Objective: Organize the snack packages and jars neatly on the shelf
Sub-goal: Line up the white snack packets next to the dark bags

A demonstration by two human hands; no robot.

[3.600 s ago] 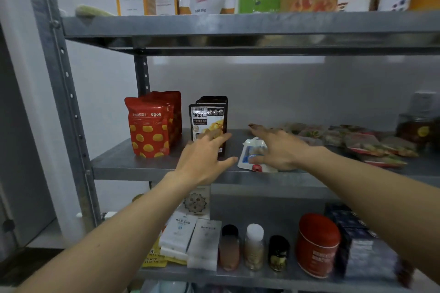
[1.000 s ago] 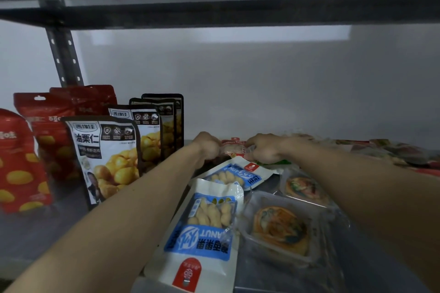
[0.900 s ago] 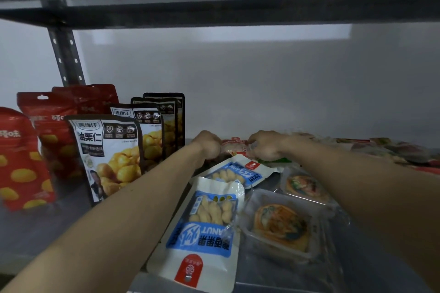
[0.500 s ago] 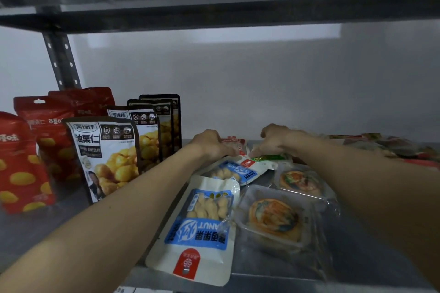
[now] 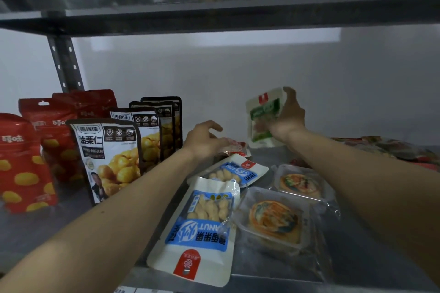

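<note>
Right hand (image 5: 289, 116): fingers and thumb curled round the green packet (image 5: 264, 116), upright, lifted off the shelf (image 5: 371, 257), near the back wall
Left hand (image 5: 203, 140): curved over the end of a small red packet (image 5: 235, 147) at the back; grip cannot be told
Green packet: white pouch, green print, red tab on top
Front edge: near peanut pack (image 5: 204, 228) lies right at it
Open room: bare shelf right of the clear trays (image 5: 273, 219); chestnut pouches (image 5: 109, 157) crowd the left

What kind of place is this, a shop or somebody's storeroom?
Most likely a storeroom or pantry, though it could be a small shop's back stock. A bare metal shelf on a slotted upright post holds several identical chestnut pouches and peanut packs. No price tags show.
</note>
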